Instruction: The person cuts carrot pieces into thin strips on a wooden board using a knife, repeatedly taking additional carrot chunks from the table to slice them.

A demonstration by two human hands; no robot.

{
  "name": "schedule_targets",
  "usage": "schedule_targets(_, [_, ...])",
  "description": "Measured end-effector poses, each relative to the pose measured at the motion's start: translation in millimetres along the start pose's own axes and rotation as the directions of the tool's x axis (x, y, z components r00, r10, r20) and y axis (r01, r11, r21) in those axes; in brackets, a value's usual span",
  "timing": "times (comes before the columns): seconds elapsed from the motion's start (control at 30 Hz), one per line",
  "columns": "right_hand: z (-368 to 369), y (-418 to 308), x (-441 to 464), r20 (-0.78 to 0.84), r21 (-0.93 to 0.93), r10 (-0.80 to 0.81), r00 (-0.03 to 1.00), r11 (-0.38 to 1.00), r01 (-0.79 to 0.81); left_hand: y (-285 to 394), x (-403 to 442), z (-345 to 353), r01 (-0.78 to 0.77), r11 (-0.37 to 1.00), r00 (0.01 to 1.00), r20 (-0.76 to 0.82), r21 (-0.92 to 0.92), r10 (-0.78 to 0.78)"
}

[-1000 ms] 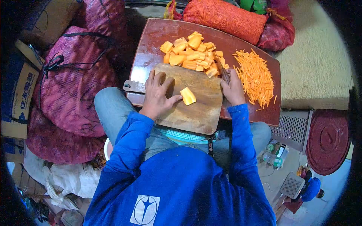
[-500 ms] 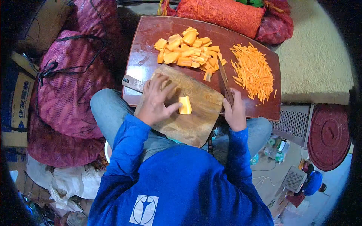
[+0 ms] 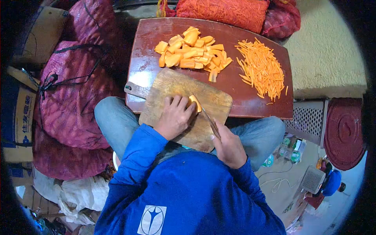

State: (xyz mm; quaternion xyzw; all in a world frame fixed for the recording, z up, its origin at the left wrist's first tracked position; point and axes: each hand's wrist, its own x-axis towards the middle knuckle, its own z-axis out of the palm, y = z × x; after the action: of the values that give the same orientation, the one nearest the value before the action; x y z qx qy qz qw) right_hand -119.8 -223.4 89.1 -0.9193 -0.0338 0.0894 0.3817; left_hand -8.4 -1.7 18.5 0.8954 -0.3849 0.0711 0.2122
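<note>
A wooden cutting board (image 3: pixel 164 87) rests across my lap and the near edge of the table. With curled fingertips, my left hand (image 3: pixel 176 117) presses a flat orange carrot piece (image 3: pixel 194 102) against the board. My right hand (image 3: pixel 230 147) grips a knife (image 3: pixel 210 120) by its handle, its blade at the right side of that piece. Beyond the board lies a heap of thick carrot slices (image 3: pixel 190 51). A pile of thin carrot strips (image 3: pixel 263 70) sits at the table's right.
The dark red table (image 3: pixel 145 43) stands in front of me, with a flat metal handle (image 3: pixel 135 90) beside the board. Full purple mesh sacks (image 3: pixel 74 105) crowd the left. An orange mesh sack (image 3: pixel 223 13) lies behind the table. A person (image 3: pixel 333 183) is at lower right.
My right hand has brought the knife down from the table to the carrot piece. My left hand has moved right and closed on the piece, which now sits turned.
</note>
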Motion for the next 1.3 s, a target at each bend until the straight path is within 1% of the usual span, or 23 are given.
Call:
schedule_targets(0.07, [-8,-12,-2,0.107,-0.061,0.083,0.991,0.995,-0.077,1,0,-1,-0.020,1.000,1.000,0.019,0.024,0.020])
schedule_targets(0.1, [-10,-14,-3,0.101,-0.059,0.090,0.991,0.995,-0.084,2,1,-3,-0.025,0.999,1.000,0.019,0.030,0.024])
schedule_targets(0.17, [-11,-16,-6,0.146,-0.080,0.085,0.986,0.994,-0.074,3,2,-3,-0.032,0.999,0.999,0.020,0.034,0.031])
schedule_targets(0.27, [-8,-17,-10,0.129,-0.066,0.091,0.987,0.994,-0.083,3,0,-2,-0.077,0.994,0.995,0.065,0.075,0.072])
schedule_targets(0.33, [-9,-19,-13,0.132,-0.060,0.088,0.987,0.995,-0.081,3,0,-1,-0.017,0.999,0.996,0.092,-0.044,0.021])
schedule_targets(0.4, [-7,-18,-11,0.134,-0.056,0.087,0.987,0.995,-0.081,3,1,0,-0.015,0.997,0.996,0.084,-0.073,0.021])
schedule_targets(0.47, [-1,-13,-3,0.178,-0.049,0.107,0.978,0.994,-0.100,2,3,1,-0.013,0.994,0.997,0.075,-0.105,0.021])
schedule_targets(0.5, [1,-12,5,0.177,-0.049,0.112,0.978,0.993,-0.105,2,4,0,-0.018,0.993,0.999,0.046,-0.116,0.023])
schedule_targets(0.57, [5,-11,25,0.150,-0.011,0.081,0.985,0.997,-0.080,3,3,0,-0.022,0.991,0.999,0.023,-0.134,0.025])
schedule_targets(0.6, [9,-7,36,0.104,-0.007,0.000,0.995,1.000,0.001,2,3,1,-0.023,0.987,0.999,0.019,-0.161,0.026])
schedule_targets(0.63, [9,-6,47,0.102,-0.010,-0.001,0.995,1.000,0.002,2,4,1,-0.023,0.983,1.000,0.013,-0.185,0.025])
schedule_targets(0.73, [8,-9,60,0.114,0.006,-0.042,0.993,0.999,0.041,-1,1,3,-0.023,0.985,1.000,0.003,-0.169,0.024])
schedule_targets(0.83, [-3,-15,46,0.121,-0.009,-0.017,0.992,1.000,0.019,-3,0,6,-0.047,0.993,0.998,-0.047,-0.112,0.042])
schedule_targets(0.87, [-8,-18,33,0.134,0.011,0.010,0.991,1.000,-0.011,-3,-1,5,-0.038,0.993,0.998,-0.048,-0.114,0.033])
schedule_targets(0.9, [-10,-20,23,0.148,0.030,0.037,0.988,0.999,-0.042,-3,-1,4,-0.019,0.989,0.999,-0.031,-0.147,0.014])
schedule_targets(0.93, [-10,-18,15,0.154,0.025,0.035,0.987,0.999,-0.039,-3,0,3,-0.001,0.984,1.000,-0.016,-0.180,-0.002])
schedule_targets(1.0, [-10,-14,6,0.210,0.002,0.116,0.971,0.993,-0.119,-4,1,5,-0.003,0.983,1.000,-0.023,-0.186,-0.001])
schedule_targets(1.1, [-7,-16,9,0.207,0.029,0.126,0.970,0.990,-0.135,-2,2,2,-0.018,0.982,0.999,-0.031,-0.188,0.012])
schedule_targets(1.13, [-4,-16,14,0.211,0.028,0.121,0.970,0.991,-0.130,-3,2,1,-0.028,0.983,0.999,-0.029,-0.183,0.024])
schedule_targets(1.2, [5,-12,30,0.141,0.025,0.011,0.990,1.000,-0.015,-4,-1,6,-0.022,0.982,0.999,-0.039,-0.185,0.015])
schedule_targets(1.23, [10,-9,40,0.142,0.023,0.012,0.990,1.000,-0.015,-3,-2,8,-0.021,0.982,0.998,-0.055,-0.188,0.011])
schedule_targets(1.3, [19,-4,63,0.082,0.092,-0.056,0.995,0.995,0.049,-2,-1,6,-0.024,0.983,0.998,-0.055,-0.181,0.015])
